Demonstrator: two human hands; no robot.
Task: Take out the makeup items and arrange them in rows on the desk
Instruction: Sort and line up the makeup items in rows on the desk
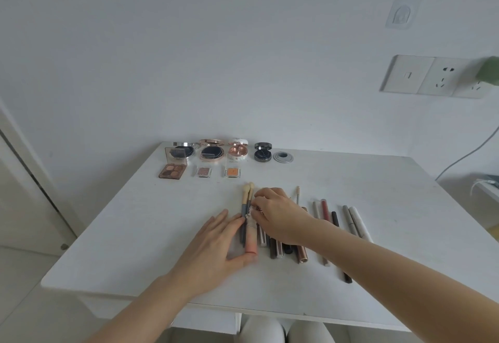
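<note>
Rows already organise most of the white rectangular desk (113,237): along the far edge, near the wall, stand the round compacts, among them an open rose-gold cushion compact (211,151) and a black round compact (263,151), with a small silver disc (283,157) beside the last. In front of them lie the flat pans: a brown four-shade eyeshadow palette with its clear lid raised (172,170), a small glittery brown single shadow (204,172) and a small orange single shadow (232,172). Grouping by shape seems to be the logic, with lids open so the colours show.

The nearest row holds the long, thin items, laid parallel and pointing away from the person: two cream-tipped brushes with grey handles (247,202), a peach-pink tube (251,237), a bronze metallic tube (303,253), a dark red pencil (325,209), a black slim pencil (340,248) and a white pen-shaped stick (360,224).

The left hand (216,245) lies flat and open on the desk, fingers extended, its thumb pressed against the near end of the peach-pink tube, probably to stop it rolling and keep the ends level. The right hand (278,216) arches over the middle of the row with its fingers curled down towards the top of the tube and the brush handles; it looks like a pinch, but what it grips, if anything, I cannot tell. No bag or case is visible, so this is likely final straightening.
</note>
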